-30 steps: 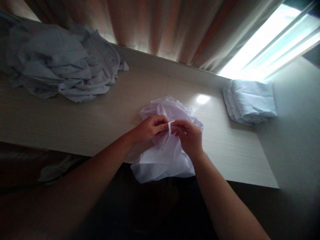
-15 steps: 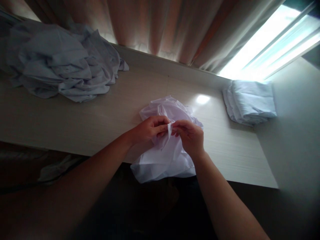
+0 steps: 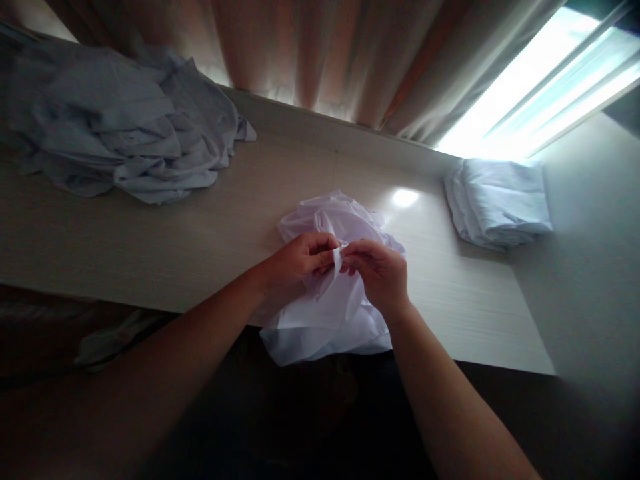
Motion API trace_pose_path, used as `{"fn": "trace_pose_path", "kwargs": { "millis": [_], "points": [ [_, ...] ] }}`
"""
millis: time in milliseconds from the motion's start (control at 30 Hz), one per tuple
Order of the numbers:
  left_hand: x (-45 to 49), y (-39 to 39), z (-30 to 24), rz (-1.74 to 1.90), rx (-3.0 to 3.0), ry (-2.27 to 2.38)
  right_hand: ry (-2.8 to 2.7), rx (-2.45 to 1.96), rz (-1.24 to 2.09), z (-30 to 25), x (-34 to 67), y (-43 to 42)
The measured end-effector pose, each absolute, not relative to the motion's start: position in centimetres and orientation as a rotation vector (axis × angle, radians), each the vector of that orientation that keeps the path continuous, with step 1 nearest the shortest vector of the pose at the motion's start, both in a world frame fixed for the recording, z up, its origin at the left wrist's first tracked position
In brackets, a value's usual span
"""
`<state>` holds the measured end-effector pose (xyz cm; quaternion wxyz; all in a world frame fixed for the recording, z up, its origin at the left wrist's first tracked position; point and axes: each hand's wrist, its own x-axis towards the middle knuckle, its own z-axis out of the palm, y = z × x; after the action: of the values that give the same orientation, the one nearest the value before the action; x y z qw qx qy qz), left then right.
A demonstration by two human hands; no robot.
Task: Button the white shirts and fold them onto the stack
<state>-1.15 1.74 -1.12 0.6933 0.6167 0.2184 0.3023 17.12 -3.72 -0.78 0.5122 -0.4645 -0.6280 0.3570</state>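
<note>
A crumpled white garment [image 3: 320, 313], thin and slightly lilac, lies at the front of the table and hangs a little over its edge. My left hand [image 3: 313, 255] pinches a narrow strip of its edge between thumb and fingers. From the other side, my right hand [image 3: 383, 270] is closed on the same strip, its fingertips meeting those of the left. The exact kind of garment does not show, and what lies between the fingertips is too small to make out.
A big heap of crumpled white cloth [image 3: 135, 127] lies at the back left of the pale table [image 3: 240, 220]. Folded white cloths [image 3: 505, 203] are stacked at the right by the wall [image 3: 595, 247]. Behind hang curtains [image 3: 320, 60], with a bright window [image 3: 530, 87] at the right.
Both hands keep hold of the garment's edge in almost the same place. The strip between the fingertips has shifted very slightly to the left.
</note>
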Motion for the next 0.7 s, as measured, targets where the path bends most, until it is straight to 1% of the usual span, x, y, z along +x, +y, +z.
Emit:
{"fn": "trace_pose_path", "kwargs": {
  "millis": [267,700],
  "points": [
    [-0.7,1.2,-1.7,0.747,1.272,0.515,-1.458,-1.107,0.880,-0.6,16.8,-3.8],
    [-0.4,0.6,-1.4,0.729,1.363,0.565,-1.422,-1.125,0.892,-0.2,16.4,-4.2]
  ]
}}
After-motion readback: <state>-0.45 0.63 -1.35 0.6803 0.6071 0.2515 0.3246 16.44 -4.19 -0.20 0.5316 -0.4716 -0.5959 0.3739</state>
